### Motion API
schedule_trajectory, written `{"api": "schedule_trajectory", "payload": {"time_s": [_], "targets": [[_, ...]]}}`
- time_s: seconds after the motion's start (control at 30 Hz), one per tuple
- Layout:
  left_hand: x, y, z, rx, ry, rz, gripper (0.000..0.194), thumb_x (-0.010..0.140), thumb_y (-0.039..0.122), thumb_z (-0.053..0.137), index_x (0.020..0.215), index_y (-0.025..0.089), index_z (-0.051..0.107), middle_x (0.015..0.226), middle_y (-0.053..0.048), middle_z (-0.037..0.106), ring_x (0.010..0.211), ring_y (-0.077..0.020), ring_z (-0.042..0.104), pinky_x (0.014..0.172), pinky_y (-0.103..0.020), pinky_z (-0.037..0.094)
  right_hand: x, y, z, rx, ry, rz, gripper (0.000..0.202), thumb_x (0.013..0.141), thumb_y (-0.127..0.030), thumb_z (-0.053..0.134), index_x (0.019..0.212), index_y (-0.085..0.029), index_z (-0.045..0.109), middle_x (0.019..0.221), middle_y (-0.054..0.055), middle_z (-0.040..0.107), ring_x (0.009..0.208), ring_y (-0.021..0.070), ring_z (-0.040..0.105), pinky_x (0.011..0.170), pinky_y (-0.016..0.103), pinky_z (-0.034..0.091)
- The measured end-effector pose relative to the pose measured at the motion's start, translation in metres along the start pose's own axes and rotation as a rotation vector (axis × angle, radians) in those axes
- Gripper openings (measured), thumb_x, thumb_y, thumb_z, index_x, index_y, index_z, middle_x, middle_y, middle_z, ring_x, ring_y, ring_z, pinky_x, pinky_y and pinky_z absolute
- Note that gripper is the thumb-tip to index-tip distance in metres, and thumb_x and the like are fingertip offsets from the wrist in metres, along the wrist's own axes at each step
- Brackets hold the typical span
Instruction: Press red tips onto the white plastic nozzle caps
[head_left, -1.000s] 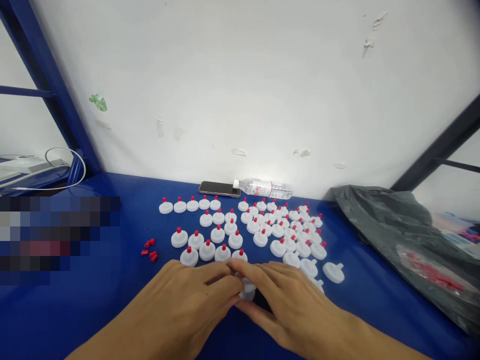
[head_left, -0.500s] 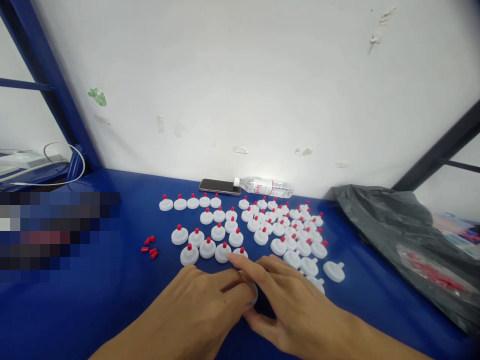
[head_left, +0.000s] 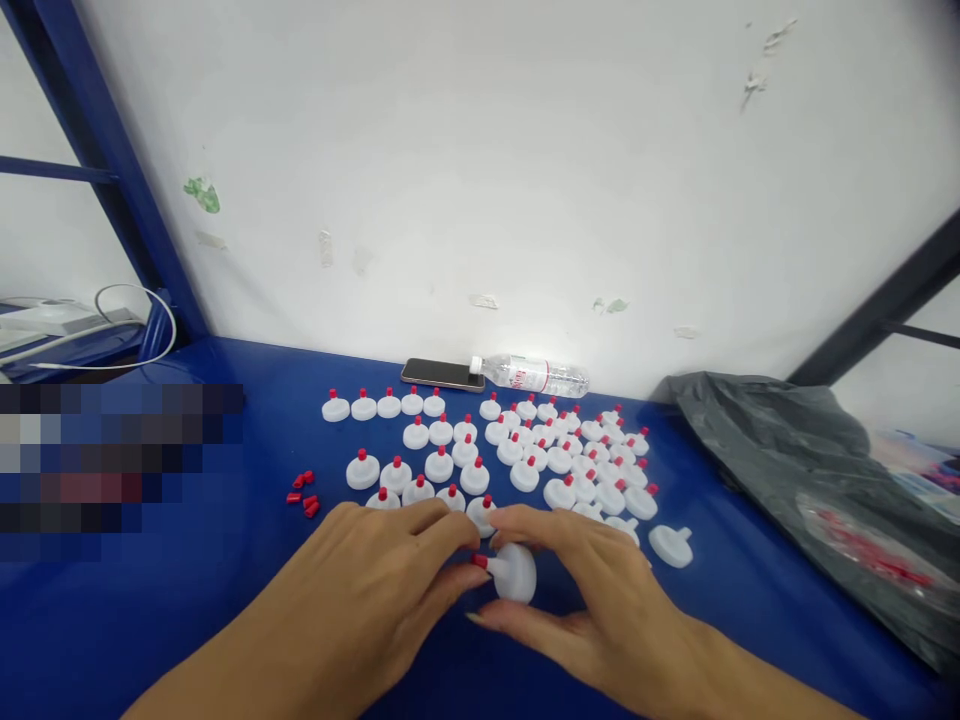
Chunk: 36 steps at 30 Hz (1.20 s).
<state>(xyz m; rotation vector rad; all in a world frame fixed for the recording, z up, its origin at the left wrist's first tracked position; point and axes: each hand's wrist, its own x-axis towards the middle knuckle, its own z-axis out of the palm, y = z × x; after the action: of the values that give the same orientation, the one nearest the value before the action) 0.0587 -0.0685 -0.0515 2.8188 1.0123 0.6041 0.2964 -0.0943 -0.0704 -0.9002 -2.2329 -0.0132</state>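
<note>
Between my hands a white round nozzle cap (head_left: 517,575) is tipped on its side, its spout toward the left. A small red tip cap (head_left: 479,562) sits at the spout's end, and my left hand (head_left: 367,580) pinches it between thumb and forefinger. My right hand (head_left: 600,590) curves around the round white base with thumb and fingers. Just beyond the fingers stand rows of white nozzle caps with red tips (head_left: 475,476). Several white nozzle caps without red tips (head_left: 671,546) lie by my right hand, some partly hidden by it.
Loose red tip caps (head_left: 303,494) lie left of the rows. A phone (head_left: 442,374) and a clear water bottle (head_left: 536,375) rest against the wall. On the right are a dark plastic bag (head_left: 750,450) and a clear packet of red pieces (head_left: 870,550).
My left hand has shifted left and the hands have opened apart somewhat. The white nozzle cap, mostly covered before, now shows with its red tip.
</note>
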Motion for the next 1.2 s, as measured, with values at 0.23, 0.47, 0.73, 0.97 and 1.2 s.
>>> {"api": "schedule_trajectory", "payload": {"time_s": [0.23, 0.47, 0.73, 0.97, 1.2], "targets": [[0.002, 0.004, 0.002, 0.074, -0.184, -0.013, 0.020, 0.105, 0.015, 0.051, 0.106, 0.026, 0.066, 0.094, 0.003, 0.080, 0.070, -0.0253, 0.075, 0.054, -0.036, 0.031, 0.003, -0.002, -0.001, 0.032, 0.033, -0.035, 0.037, 0.105, -0.049, 0.063, 0.131, -0.024, 0.055, 0.105, -0.001, 0.080, 0.085, 0.0119, 0.076, 0.081, 0.021, 0.060], [-0.002, -0.008, 0.011, 0.070, -0.150, 0.044, 0.028, 0.105, 0.009, 0.046, 0.117, 0.028, 0.063, 0.105, 0.003, 0.079, 0.079, -0.0232, 0.075, 0.060, -0.035, 0.035, 0.001, 0.003, -0.003, 0.106, 0.033, -0.075, 0.035, 0.102, -0.034, 0.072, 0.130, -0.020, 0.057, 0.116, 0.004, 0.079, 0.101, 0.0132, 0.074, 0.091, 0.020, 0.060], [-0.007, 0.003, 0.005, -0.034, -0.253, -0.007, 0.049, 0.083, -0.005, 0.040, 0.112, 0.028, 0.063, 0.104, 0.002, 0.077, 0.079, -0.0202, 0.069, 0.065, -0.034, 0.039, 0.001, 0.003, -0.001, 0.097, 0.062, -0.159, 0.018, 0.104, -0.031, 0.067, 0.113, -0.020, 0.056, 0.117, 0.008, 0.081, 0.102, 0.0140, 0.076, 0.091, 0.021, 0.063], [-0.010, 0.005, 0.008, -0.103, -0.303, -0.040, 0.036, 0.088, 0.003, 0.043, 0.109, 0.026, 0.061, 0.107, -0.002, 0.074, 0.083, -0.0215, 0.067, 0.071, -0.034, 0.044, 0.004, 0.001, -0.002, 0.075, 0.078, -0.243, 0.016, 0.104, -0.027, 0.067, 0.109, -0.018, 0.055, 0.111, 0.010, 0.082, 0.099, 0.0143, 0.078, 0.096, 0.023, 0.063], [-0.002, 0.007, 0.004, -0.077, -0.246, -0.004, 0.036, 0.088, 0.001, 0.045, 0.107, 0.025, 0.061, 0.098, 0.001, 0.076, 0.072, -0.0183, 0.068, 0.062, -0.032, 0.041, 0.005, 0.003, -0.001, 0.106, 0.050, -0.208, 0.013, 0.104, -0.027, 0.067, 0.110, -0.020, 0.057, 0.115, 0.010, 0.081, 0.103, 0.0153, 0.078, 0.096, 0.027, 0.064]]}}
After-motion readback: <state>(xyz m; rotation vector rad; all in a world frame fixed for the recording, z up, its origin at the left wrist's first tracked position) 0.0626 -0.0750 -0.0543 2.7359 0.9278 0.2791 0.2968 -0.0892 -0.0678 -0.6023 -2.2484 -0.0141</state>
